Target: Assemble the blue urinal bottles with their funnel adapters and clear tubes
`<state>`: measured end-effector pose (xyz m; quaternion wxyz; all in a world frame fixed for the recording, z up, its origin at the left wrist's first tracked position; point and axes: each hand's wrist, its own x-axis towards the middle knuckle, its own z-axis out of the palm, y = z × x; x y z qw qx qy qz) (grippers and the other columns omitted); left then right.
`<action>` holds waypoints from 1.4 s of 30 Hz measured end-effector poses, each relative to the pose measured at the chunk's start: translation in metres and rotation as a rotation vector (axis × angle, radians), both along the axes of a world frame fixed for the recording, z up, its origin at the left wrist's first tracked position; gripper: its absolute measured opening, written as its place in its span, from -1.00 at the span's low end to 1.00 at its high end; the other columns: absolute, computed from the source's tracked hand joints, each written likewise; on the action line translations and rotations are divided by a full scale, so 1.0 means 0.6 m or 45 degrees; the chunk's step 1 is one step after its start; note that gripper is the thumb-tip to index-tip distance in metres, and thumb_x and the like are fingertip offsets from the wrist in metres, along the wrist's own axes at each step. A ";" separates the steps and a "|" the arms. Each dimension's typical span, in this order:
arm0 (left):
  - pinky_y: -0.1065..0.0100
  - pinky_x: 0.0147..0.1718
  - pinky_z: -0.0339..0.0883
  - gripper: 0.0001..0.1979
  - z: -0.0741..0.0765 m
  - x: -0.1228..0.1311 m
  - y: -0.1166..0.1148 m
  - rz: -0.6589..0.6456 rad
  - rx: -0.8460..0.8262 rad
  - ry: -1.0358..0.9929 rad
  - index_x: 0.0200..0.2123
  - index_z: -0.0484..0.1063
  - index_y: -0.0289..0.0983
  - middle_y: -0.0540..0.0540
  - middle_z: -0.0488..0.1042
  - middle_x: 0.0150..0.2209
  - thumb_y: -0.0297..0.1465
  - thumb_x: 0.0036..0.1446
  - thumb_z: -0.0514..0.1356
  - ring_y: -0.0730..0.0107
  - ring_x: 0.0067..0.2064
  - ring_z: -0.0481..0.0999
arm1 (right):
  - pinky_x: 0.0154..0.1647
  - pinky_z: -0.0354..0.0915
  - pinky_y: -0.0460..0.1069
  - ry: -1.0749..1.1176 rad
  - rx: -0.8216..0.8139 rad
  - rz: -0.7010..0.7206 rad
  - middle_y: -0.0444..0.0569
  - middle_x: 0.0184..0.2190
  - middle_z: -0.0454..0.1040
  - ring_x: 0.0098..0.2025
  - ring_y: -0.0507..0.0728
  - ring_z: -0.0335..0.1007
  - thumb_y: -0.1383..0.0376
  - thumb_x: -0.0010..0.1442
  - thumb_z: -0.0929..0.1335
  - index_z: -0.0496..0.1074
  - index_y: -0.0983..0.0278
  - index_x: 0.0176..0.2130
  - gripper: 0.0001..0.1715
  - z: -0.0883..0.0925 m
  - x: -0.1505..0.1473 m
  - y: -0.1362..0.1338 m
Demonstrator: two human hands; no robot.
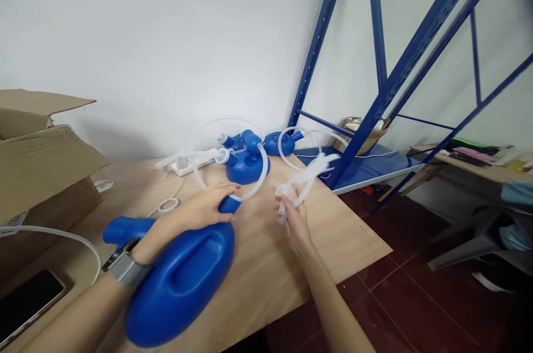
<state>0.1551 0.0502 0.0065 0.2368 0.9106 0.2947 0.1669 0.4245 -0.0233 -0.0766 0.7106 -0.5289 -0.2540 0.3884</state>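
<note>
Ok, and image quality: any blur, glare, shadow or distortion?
Head view: motion blur on the translucent white plastic in the right hand; head view: soft sheen on the nearest blue bottle; head view: faint shadow behind the cardboard box; head view: blue shelf frame slants, probably wide-angle distortion.

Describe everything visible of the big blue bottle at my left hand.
The big blue bottle looks like glossy plastic, with a rounded body, a long hollow in its upper side and a short neck with a pale rim. It appears to lie on the wooden table, neck pointing forward and rightward. The left hand's grip is on the neck; whether the whitish tube nearby joins it is unclear.
</note>
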 end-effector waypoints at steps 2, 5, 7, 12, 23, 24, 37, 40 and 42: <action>-0.01 0.38 0.24 -0.56 0.000 -0.002 0.000 -0.046 0.022 -0.007 0.15 0.47 -0.16 -0.22 0.37 0.41 -0.29 0.19 0.32 0.00 0.41 0.38 | -0.43 0.43 -0.04 -0.071 -0.131 0.103 -0.02 -0.31 0.68 -0.40 0.12 0.56 0.02 -0.01 0.60 0.40 0.28 0.19 -0.13 -0.026 0.006 -0.006; 0.02 0.37 0.24 -0.61 0.006 0.001 -0.003 -0.090 0.120 0.028 0.12 0.48 -0.15 -0.23 0.34 0.42 -0.32 0.24 0.32 0.01 0.42 0.36 | -0.40 0.46 -0.04 -0.158 -0.226 0.235 -0.02 -0.40 0.65 -0.40 0.13 0.56 0.02 -0.03 0.61 0.50 0.27 -0.13 -0.42 -0.040 0.008 -0.001; 0.03 0.32 0.30 -0.62 0.016 0.006 -0.006 -0.097 0.182 0.110 0.13 0.48 -0.14 -0.23 0.33 0.42 -0.35 0.25 0.32 -0.01 0.39 0.39 | -0.42 0.45 -0.04 -0.180 -0.248 0.296 -0.02 -0.43 0.64 -0.39 0.15 0.57 0.04 -0.05 0.62 0.52 0.27 -0.23 -0.50 -0.032 0.009 0.008; 0.13 0.11 0.46 -0.57 0.044 0.022 -0.015 -0.095 0.303 0.298 0.16 0.49 -0.08 -0.18 0.47 0.30 -0.48 0.24 0.28 0.03 0.16 0.61 | -0.32 0.49 -0.03 -0.206 -0.280 0.450 0.00 -0.32 0.68 -0.27 0.17 0.63 0.06 0.04 0.61 0.60 0.25 -0.24 -0.61 0.014 0.023 0.019; -0.03 0.00 0.48 -0.32 0.032 0.020 -0.078 0.333 0.399 0.335 0.49 0.17 -0.12 -0.35 0.41 0.34 -0.30 0.35 0.21 -0.25 0.16 0.59 | -0.17 0.51 -0.01 -0.219 -0.239 0.239 0.03 -0.27 0.66 -0.21 0.15 0.61 -0.02 -0.04 0.61 0.61 0.28 -0.25 -0.50 -0.021 0.067 -0.003; -0.06 0.00 0.47 -0.33 0.031 0.017 -0.085 0.388 0.392 0.370 0.47 0.20 -0.16 -0.38 0.48 0.28 -0.23 0.35 0.23 -0.29 0.14 0.59 | -0.20 0.49 -0.02 -0.252 -0.247 0.229 0.00 -0.31 0.64 -0.24 0.13 0.58 -0.04 -0.06 0.62 0.60 0.29 -0.29 -0.48 -0.025 0.069 -0.005; 0.07 -0.16 0.48 -0.54 -0.007 -0.005 -0.080 0.372 0.512 0.421 0.16 0.51 -0.24 -0.33 0.59 0.09 -0.09 0.36 0.18 -0.19 0.08 0.59 | -0.36 0.24 0.02 -1.095 -0.059 0.436 -0.06 -0.51 0.49 -0.43 0.12 0.35 -0.11 0.24 0.44 0.55 0.22 -0.45 -0.50 0.096 0.047 -0.035; 0.04 -0.16 0.47 -0.53 -0.008 -0.003 -0.081 0.394 0.521 0.442 0.15 0.52 -0.25 -0.34 0.59 0.09 -0.07 0.36 0.18 -0.23 0.08 0.59 | -0.21 0.29 0.07 -1.243 0.206 0.349 -0.02 -0.39 0.54 -0.29 0.20 0.39 -0.03 0.25 0.49 0.57 0.17 -0.40 -0.63 0.119 -0.020 -0.036; 0.02 -0.16 0.47 -0.51 -0.010 -0.002 -0.083 0.410 0.535 0.461 0.14 0.52 -0.26 -0.36 0.59 0.08 -0.05 0.37 0.16 -0.24 0.07 0.59 | -0.06 0.30 0.10 -1.297 0.315 0.436 0.00 -0.28 0.59 -0.18 0.23 0.43 0.04 0.29 0.48 0.61 0.15 -0.32 -0.74 0.126 -0.057 -0.029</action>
